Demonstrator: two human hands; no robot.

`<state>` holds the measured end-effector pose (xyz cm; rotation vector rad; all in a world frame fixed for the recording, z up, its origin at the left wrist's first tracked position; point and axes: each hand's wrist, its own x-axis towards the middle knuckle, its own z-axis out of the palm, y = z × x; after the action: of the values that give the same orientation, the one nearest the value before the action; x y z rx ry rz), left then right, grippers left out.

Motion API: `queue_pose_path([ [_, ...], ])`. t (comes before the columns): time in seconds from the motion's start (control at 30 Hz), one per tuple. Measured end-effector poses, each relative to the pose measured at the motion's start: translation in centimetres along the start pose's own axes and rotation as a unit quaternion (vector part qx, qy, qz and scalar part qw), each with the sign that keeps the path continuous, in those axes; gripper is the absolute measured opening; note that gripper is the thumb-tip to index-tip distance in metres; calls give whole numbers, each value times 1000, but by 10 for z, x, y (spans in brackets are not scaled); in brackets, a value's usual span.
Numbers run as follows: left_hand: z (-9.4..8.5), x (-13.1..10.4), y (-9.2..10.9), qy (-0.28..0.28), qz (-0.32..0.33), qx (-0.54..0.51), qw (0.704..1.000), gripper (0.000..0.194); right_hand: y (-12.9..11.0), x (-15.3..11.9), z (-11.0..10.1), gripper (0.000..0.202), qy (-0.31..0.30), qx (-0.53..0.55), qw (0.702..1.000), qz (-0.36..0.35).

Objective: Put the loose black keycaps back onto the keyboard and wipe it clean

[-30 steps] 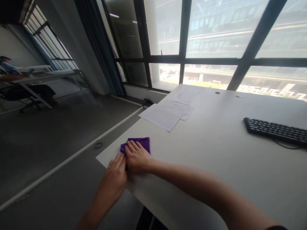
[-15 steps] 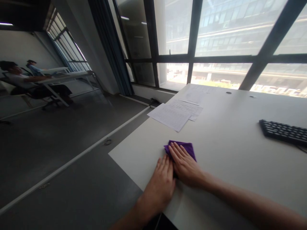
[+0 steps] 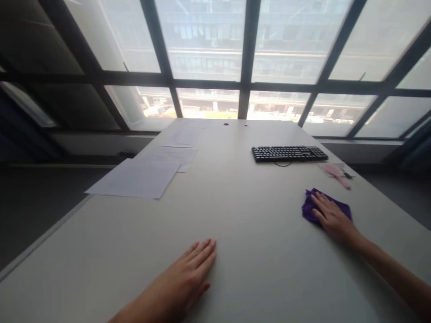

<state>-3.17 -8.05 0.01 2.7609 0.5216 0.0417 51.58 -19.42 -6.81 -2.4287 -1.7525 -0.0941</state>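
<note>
My right hand (image 3: 333, 219) lies flat with outstretched fingers on a purple cloth (image 3: 340, 207), pressing it against the white table (image 3: 242, 215) at the right. The cloth is crumpled at its left end, and the palm covers part of it. Nearer to me, left of the middle, my left hand (image 3: 186, 276) rests palm down on the bare tabletop. Its fingers are stretched out, with nothing visible under them, and it is well apart from the cloth.
Several sheets of paper (image 3: 136, 177) lie along the table's left side. A black keyboard (image 3: 289, 153) sits farther back on the right. Between it and the cloth, near the right edge, is a pink hairbrush (image 3: 336, 174) beside a small dark object. Windows (image 3: 208, 45) stand beyond the table.
The view has swung right. My right hand has slid the purple cloth from the table's left edge over to the right side. My left hand, earlier beside the cloth, is now apart from it.
</note>
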Motion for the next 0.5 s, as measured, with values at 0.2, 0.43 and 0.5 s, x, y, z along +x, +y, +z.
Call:
queue_pose_path([
  [0.2, -21, 91, 5, -61, 76, -18, 995, 59, 68, -32, -21, 66, 5, -48, 961, 273],
  [0.43, 27, 216, 75, 11, 172, -57, 983, 73, -134, -56, -34, 69, -29, 95, 984, -151],
  [0.5, 41, 233, 92, 24, 205, -56, 977, 77, -152, -66, -39, 74, -25, 125, 969, -211],
])
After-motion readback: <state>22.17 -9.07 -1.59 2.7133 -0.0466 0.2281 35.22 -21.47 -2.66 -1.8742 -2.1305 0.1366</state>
